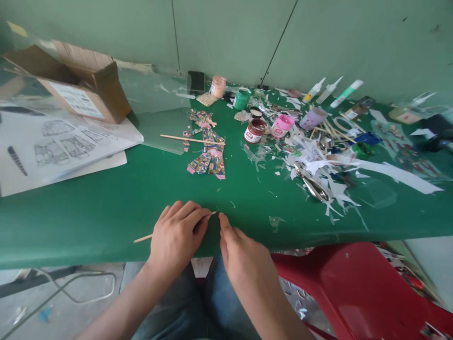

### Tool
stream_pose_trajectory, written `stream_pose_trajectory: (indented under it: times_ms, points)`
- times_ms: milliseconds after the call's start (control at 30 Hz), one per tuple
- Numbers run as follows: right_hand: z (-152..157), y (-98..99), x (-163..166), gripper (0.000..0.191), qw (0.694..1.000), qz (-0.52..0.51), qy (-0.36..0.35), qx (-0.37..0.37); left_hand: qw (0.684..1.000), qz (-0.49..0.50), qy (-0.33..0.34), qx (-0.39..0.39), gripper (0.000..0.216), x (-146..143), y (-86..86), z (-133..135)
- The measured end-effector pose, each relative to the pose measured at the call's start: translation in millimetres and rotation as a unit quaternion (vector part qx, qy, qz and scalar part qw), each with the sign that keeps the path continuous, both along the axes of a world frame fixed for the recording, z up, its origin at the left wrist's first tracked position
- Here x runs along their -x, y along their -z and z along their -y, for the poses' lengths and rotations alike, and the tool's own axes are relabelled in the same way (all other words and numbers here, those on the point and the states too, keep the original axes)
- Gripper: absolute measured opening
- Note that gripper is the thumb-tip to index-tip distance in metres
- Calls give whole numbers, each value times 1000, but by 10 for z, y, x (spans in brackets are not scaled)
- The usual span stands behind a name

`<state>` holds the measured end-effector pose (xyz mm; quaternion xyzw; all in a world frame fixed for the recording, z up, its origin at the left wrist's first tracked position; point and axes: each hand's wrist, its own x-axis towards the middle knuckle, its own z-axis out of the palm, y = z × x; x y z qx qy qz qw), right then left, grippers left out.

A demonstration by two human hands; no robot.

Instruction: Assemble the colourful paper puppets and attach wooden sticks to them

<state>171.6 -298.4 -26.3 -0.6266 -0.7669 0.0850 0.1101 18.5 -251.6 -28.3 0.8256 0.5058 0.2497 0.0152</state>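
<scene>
My left hand is closed over a thin wooden stick near the front edge of the green table. One end of the stick sticks out left of the hand, and its tip shows between thumb and forefinger. Facing that tip, my right hand is pinched on something small and dark, mostly hidden by its fingers. Beyond the hands lies a flat, colourful patterned cut-out figure in several pieces, with a second wooden stick lying across it.
An open cardboard box stands on the left behind printed drawing sheets. Paint jars, glue bottles, paper scraps and metal pliers clutter the right. A red chair is at the lower right.
</scene>
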Motion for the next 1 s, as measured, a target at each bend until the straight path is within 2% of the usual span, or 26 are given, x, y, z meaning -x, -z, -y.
stream_pose_trajectory:
  times_ms: [133, 233, 367, 467, 600, 733, 867, 1000]
  points:
    - [11, 29, -53, 43, 999, -25, 13, -31, 1000, -19, 6, -23, 18, -1, 21, 10]
    - [46, 15, -120, 34, 988, -122, 34, -85, 999, -16, 17, -26, 21, 0, -32, 39]
    - [156, -134, -171, 22, 952, -286, 46, -96, 992, 103, 78, -3, 18, 51, -294, 189]
    - [244, -309, -177, 16, 931, -353, 22, -92, 973, 196, 110, 45, 12, 82, -535, 352]
    - [268, -566, -184, 19, 928, -339, -42, -152, 936, 285, 179, 106, 14, 56, -695, 482]
    - [231, -744, -181, 18, 923, -332, -101, -166, 914, 342, 183, 120, 21, 28, -716, 489]
    - [219, -782, -168, 20, 931, -310, -108, -159, 912, 329, 206, 131, 25, 49, -728, 460]
    - [219, -775, -159, 21, 938, -282, -124, -160, 927, 283, 221, 106, 36, 78, -709, 434]
